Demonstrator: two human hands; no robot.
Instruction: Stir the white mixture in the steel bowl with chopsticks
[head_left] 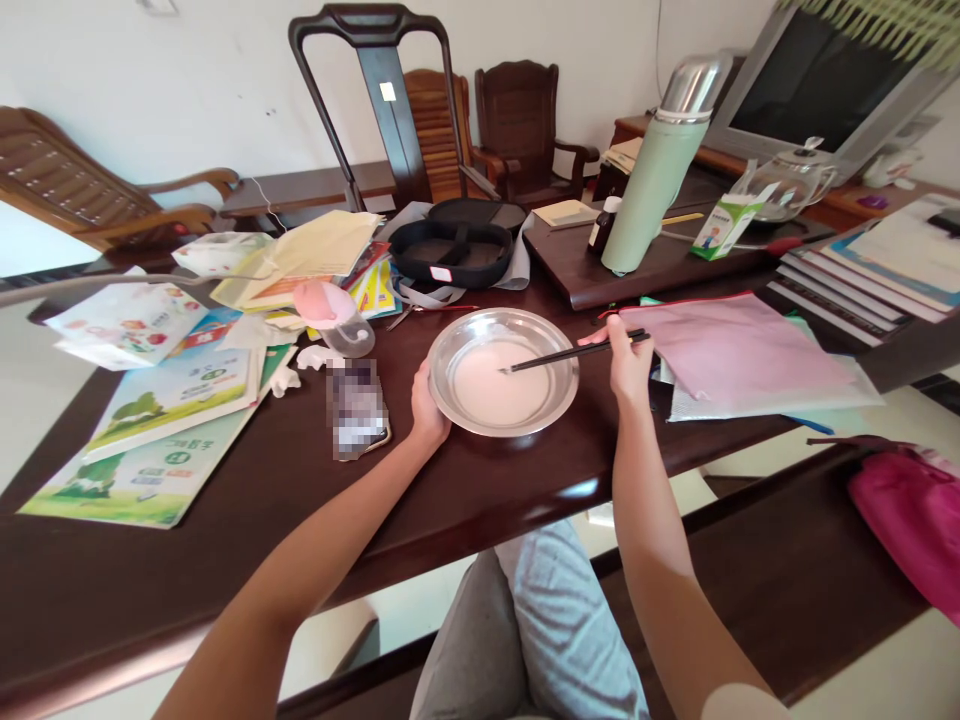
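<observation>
A round steel bowl (561, 378) stands on the dark wooden table with a pale, pinkish-white substance (491, 395) in it; whether this is liquid or powder I cannot tell. My left hand (430, 405) grips the bowl's left rim, its fingers partly hidden behind the side. In my right hand (628, 362), to the right of the bowl, is a pair of black chopsticks (559, 354). They slant down leftward over the rim, and their tips reach the pale substance. Left of my left hand lies a phone (360, 408) with a blurred screen.
Booklets (150, 450), tissues and a pink-lidded cup (330, 312) occupy the left side. Behind the bowl sits a black case (450, 255). A green thermos (652, 180) rises from a raised board at back right. A pink pouch (742, 340) lies right of my right hand.
</observation>
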